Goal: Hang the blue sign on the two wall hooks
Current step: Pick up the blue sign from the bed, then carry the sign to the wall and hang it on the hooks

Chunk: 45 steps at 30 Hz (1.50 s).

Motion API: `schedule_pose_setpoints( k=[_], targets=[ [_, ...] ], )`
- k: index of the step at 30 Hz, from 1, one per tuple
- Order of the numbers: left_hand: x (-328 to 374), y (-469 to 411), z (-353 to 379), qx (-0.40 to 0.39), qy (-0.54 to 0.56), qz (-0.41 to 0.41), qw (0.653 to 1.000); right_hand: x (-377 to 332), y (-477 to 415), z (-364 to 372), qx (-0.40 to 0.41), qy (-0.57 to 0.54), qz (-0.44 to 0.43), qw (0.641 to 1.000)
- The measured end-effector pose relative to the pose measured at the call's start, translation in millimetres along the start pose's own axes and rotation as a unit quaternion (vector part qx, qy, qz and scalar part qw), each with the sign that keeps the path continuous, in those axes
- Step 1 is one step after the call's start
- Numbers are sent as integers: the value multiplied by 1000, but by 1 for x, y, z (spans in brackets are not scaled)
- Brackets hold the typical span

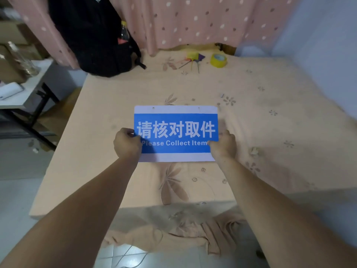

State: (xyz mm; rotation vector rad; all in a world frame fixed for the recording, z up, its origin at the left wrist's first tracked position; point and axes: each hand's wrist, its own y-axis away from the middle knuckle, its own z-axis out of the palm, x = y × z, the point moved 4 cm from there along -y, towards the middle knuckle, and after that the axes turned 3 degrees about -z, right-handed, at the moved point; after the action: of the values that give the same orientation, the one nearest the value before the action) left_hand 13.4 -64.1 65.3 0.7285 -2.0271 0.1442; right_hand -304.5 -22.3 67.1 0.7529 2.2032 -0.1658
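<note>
The blue sign (176,132) is a flat rectangle with white bands at top and bottom, white Chinese characters and the words "Please Collect Item". Two small holes sit in its top white band. My left hand (126,144) grips its lower left edge and my right hand (224,145) grips its lower right edge, holding it over the bed. Neither wall hook is in view.
A bed with a peach floral sheet (270,151) fills the middle. A black backpack (96,39) leans at its far left corner. A yellow tape roll (218,60) and coloured sticks (193,59) lie near the pink curtain (193,22). A white table (23,89) stands at left.
</note>
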Motion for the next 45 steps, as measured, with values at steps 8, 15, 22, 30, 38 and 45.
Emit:
schedule_pose_setpoints(
  k=[8, 15, 22, 30, 38, 45],
  targets=[
    [135, 11, -85, 43, 107, 81, 990, -129, 14, -104, 70, -81, -108, 988],
    [263, 42, -178, 73, 180, 175, 965, -237, 43, -212, 131, -136, -185, 964],
    [337, 79, -248, 87, 229, 219, 944, -300, 75, -282, 176, -168, -242, 939],
    [376, 113, -277, 66, 262, 241, 932, -321, 96, -329, 211, -184, -253, 926],
    [398, 131, -271, 40, 281, 242, 928, -317, 105, -362, 244, -174, -252, 920],
    [419, 157, -234, -45, 302, 250, 919, -280, 109, -401, 291, -163, -221, 916]
  ],
)
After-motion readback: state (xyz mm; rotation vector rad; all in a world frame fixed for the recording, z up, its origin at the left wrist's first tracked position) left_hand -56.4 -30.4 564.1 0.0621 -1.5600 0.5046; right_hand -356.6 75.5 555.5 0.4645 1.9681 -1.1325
